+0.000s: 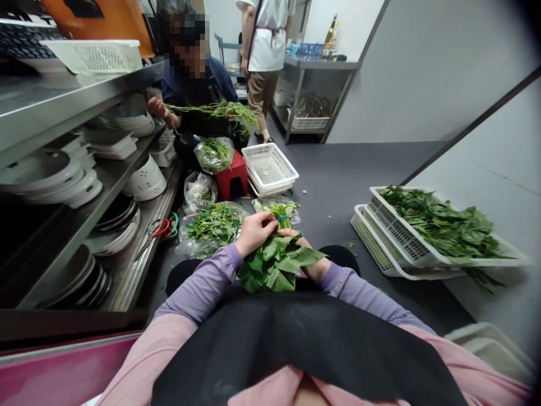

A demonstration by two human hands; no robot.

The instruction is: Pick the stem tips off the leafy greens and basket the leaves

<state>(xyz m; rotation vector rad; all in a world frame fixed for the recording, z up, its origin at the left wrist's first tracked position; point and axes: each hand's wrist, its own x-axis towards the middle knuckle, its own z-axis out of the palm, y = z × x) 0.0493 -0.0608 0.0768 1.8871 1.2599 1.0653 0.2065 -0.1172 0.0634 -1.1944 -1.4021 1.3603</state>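
Note:
A bunch of leafy greens (276,262) lies over my lap, its broad leaves toward me and its pale green stems pointing away. Bluish-green ties (284,215) circle the stems. My left hand (256,232) is closed at the stems, thumb and fingers pinched together beside the ties. From the right, my right hand (310,256) wraps round the bunch, its fingers partly hidden by leaves. Just beyond my left hand, more greens (217,223) rest in opened clear plastic on the floor.
Stacked white baskets (418,248) piled with leaves stand at right. A white basket (270,166) sits ahead beside a red stool (232,176). Left, a steel shelf (139,242) holds dishes and red-and-green-handled scissors (163,228). A co-worker (198,90) holds long-stemmed greens; another person (266,51) stands behind.

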